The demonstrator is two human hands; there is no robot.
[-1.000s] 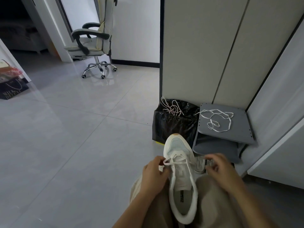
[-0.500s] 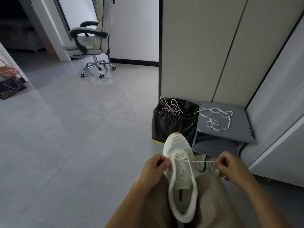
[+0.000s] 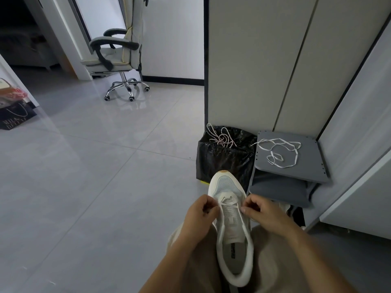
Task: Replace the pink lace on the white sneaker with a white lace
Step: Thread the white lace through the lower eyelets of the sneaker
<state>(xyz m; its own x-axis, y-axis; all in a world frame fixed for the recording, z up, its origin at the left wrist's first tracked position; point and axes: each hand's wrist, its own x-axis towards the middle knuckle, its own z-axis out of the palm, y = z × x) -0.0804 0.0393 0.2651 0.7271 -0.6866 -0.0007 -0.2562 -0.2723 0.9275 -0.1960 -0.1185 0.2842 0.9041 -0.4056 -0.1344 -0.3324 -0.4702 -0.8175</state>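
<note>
The white sneaker [image 3: 231,225] lies between my knees, toe pointing away from me. A white lace [image 3: 228,203] crosses its lowest eyelets near the toe. My left hand [image 3: 201,216] pinches the lace's left end at the sneaker's left edge. My right hand [image 3: 261,213] pinches the right end close against the right eyelets. The pink lace [image 3: 222,138] lies tangled on top of a black bag [image 3: 224,157]. A second white lace [image 3: 279,152] lies loose on a grey board [image 3: 304,163].
The black bag and the grey board stand against a tall cabinet [image 3: 264,60] just beyond the toe. More shoes [image 3: 285,208] sit under the board. An office chair [image 3: 118,58] stands far back left. Grey tiled floor [image 3: 84,176] spreads to my left.
My right hand had pulled the lace out taut to the right, and has now come back in against the sneaker. My left hand stayed at the left eyelets.
</note>
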